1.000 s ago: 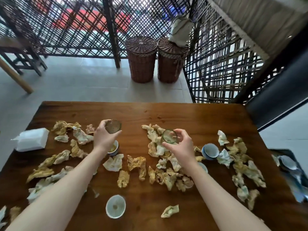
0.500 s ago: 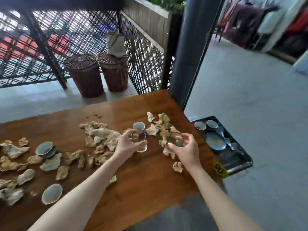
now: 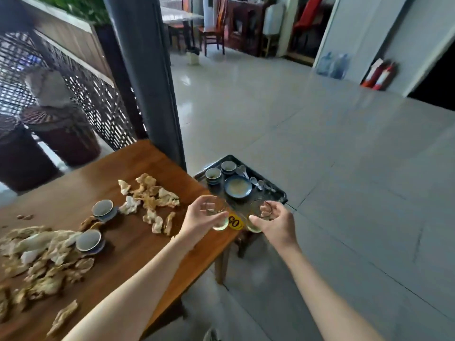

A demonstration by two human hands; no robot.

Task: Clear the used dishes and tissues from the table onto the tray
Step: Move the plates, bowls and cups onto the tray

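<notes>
Above the black tray [image 3: 280, 196], my left hand [image 3: 202, 221] and right hand [image 3: 277, 223] each grip a small glass.

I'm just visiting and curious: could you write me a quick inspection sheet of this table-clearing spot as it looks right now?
Surface: wooden table, much of it littered.
Job's things: black tray beyond the table's corner, carrying a plate, two small bowls and spoons; two small cups on the table.
Clutter: crumpled stained tissues scattered in heaps across the table.
Grippers: left hand holds a glass; right hand holds a second glass, both near the tray.
Cables: nothing seen.
Surroundings: dark pillar, lattice screen, wicker baskets, tiled floor, fire extinguishers.
</notes>
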